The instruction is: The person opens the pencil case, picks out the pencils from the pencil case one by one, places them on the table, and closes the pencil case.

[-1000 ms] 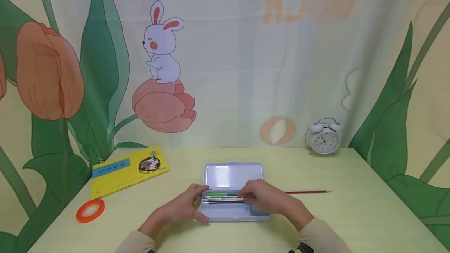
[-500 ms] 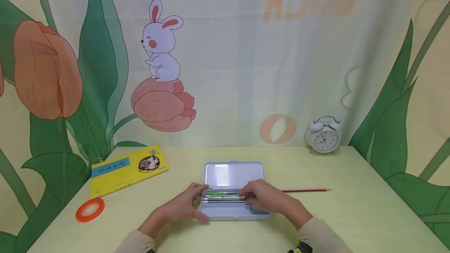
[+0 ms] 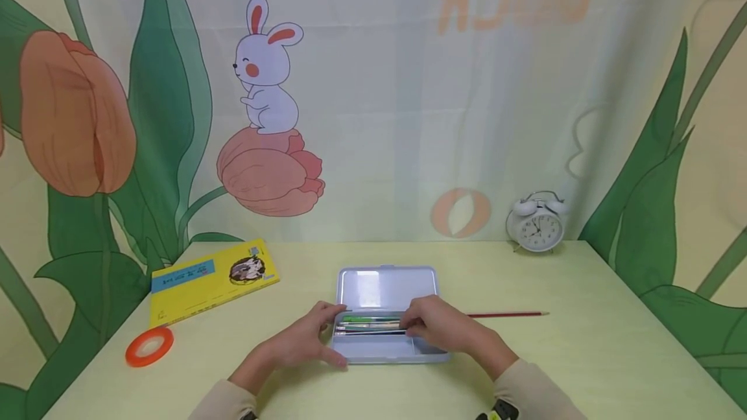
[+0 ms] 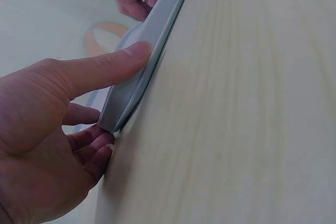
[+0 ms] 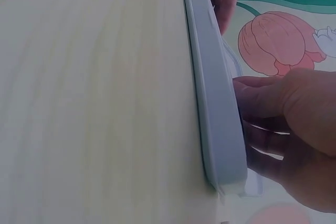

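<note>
A pale blue-grey pencil case [image 3: 373, 350] lies on the table with its lid [image 3: 387, 287] raised at the back. My left hand [image 3: 300, 342] grips its left end, thumb on the front wall and fingers round the corner. Inside, a green pen [image 3: 356, 319] and several slim pencils [image 3: 367, 333] lie side by side in the rear compartment. My right hand [image 3: 438, 326] reaches into the right half and pinches a pencil's right end; the fingertips are partly hidden. From behind the right hand a red pencil [image 3: 510, 314] sticks out rightward on the table.
A yellow book [image 3: 210, 284] lies at the back left, with an orange tape roll [image 3: 149, 347] in front of it. At the back right stands a white alarm clock [image 3: 538, 225]. A printed curtain [image 3: 373, 115] hangs behind the table.
The right hand's fingers shift slightly among the pencils, which lie a little closer together. The left hand keeps its grip on the case. The head view has tilted slightly downward.
</note>
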A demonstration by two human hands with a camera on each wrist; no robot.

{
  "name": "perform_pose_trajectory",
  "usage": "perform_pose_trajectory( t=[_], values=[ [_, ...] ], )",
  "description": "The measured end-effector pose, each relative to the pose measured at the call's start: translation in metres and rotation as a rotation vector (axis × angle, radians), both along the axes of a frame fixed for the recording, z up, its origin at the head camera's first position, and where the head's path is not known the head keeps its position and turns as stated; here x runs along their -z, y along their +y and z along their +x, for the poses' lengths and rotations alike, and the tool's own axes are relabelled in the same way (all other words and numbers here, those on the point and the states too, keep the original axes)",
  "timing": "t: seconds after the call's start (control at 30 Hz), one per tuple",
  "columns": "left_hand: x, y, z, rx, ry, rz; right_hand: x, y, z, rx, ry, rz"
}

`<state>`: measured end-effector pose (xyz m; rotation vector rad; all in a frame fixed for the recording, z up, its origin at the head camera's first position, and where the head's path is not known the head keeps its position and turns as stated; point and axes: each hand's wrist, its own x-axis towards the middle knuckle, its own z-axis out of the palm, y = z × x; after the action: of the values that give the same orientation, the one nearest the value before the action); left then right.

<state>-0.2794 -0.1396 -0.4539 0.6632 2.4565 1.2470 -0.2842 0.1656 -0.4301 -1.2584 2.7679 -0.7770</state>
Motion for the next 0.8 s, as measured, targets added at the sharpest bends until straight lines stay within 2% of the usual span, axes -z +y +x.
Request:
perform_pose_trajectory(
  t=[0.37,0.53,0.8],
  values=[
    [0.001,0.0,0.0002,0.001,0.005,0.011,-0.0043,-0.0054,0.0054,0.04,0.103,0.077],
    [0.0017,-0.0002,-0.0001,0.005,0.01,0.013,-0.0079,-0.0081,0.0082,0.057,0.118,0.124],
    [0.0009,0.0001,-0.0003,0.007,0.003,0.014,-0.0068,-0.0104,0.0083,0.046,0.137,0.12]
  ],
)
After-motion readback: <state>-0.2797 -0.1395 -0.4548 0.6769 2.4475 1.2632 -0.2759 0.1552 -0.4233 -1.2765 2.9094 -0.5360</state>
